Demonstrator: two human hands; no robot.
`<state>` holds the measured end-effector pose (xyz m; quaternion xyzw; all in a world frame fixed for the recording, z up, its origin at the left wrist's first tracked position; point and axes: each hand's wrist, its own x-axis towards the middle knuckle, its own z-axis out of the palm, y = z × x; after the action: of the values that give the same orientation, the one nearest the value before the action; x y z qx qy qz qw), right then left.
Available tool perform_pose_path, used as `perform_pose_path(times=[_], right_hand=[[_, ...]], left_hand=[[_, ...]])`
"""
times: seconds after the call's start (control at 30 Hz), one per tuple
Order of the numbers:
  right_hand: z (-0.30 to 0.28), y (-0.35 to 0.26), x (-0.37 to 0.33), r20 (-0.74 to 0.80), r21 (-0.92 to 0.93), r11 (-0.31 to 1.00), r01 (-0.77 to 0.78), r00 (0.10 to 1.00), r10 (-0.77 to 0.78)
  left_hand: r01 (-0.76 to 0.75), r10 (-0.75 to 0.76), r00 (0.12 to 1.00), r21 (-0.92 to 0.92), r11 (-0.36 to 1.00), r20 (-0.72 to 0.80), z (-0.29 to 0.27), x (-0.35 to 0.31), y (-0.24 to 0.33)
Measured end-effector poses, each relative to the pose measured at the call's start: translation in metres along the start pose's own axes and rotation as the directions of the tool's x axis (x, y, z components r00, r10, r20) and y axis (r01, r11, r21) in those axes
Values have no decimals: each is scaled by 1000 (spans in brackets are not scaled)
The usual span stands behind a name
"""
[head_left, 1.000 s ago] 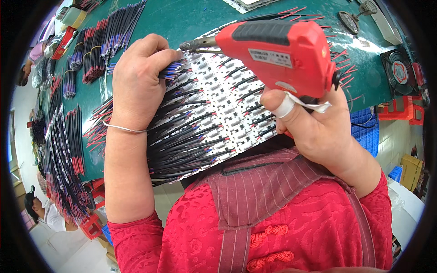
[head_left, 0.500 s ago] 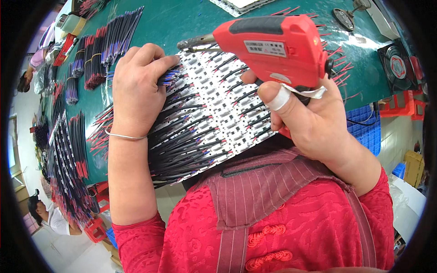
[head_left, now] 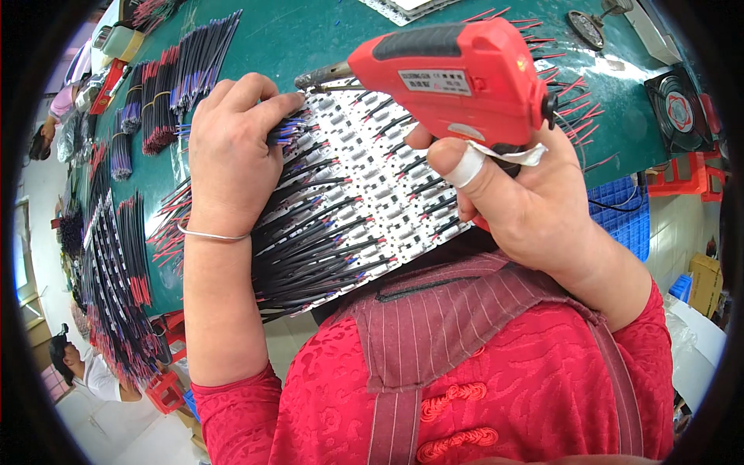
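Note:
My right hand [head_left: 515,190] is wrapped round the handle of a red and black soldering gun [head_left: 457,85]; white tape circles its thumb. The gun's metal tip [head_left: 324,76] points left, close to the fingertips of my left hand [head_left: 236,147]. Those fingers pinch a small bundle of blue-tipped wires [head_left: 287,132] at the upper left edge of a white circuit board panel [head_left: 372,194]. Rows of small components cover the panel. Many black wires [head_left: 310,248] with red and blue ends stick out along its left side. Whether the tip touches a joint I cannot tell.
Tied bundles of black, red and blue wires [head_left: 205,62] lie on the green table [head_left: 279,39] at the far left. More long wires [head_left: 116,279] hang at the left edge. A small fan [head_left: 678,112] and a round metal stand [head_left: 585,29] are at the right.
The soldering gun and my right hand have shifted slightly left and up. My left hand stays nearly in place, still pinching the wires.

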<state>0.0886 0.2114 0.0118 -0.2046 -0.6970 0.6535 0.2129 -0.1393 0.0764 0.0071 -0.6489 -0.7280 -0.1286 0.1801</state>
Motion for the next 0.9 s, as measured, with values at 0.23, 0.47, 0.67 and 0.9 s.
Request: perform_pose_path(times=[0.23, 0.47, 0.67, 0.9], right_hand=[[-2, -1, 0, 21, -48, 999, 18, 1000, -17], [-3, -1, 1, 42, -91, 995, 40, 998, -36], [-4, 0, 2, 50, -123, 991, 57, 997, -51], [-3, 2, 2, 63, -94, 984, 150, 987, -145]], left_hand=[[52, -51, 996, -25, 998, 68, -1, -1, 0], [40, -40, 999, -20, 999, 30, 0, -1, 1], [59, -58, 998, -23, 998, 35, 0, 0, 3], [79, -78, 996, -24, 997, 48, 1, -1, 4]])
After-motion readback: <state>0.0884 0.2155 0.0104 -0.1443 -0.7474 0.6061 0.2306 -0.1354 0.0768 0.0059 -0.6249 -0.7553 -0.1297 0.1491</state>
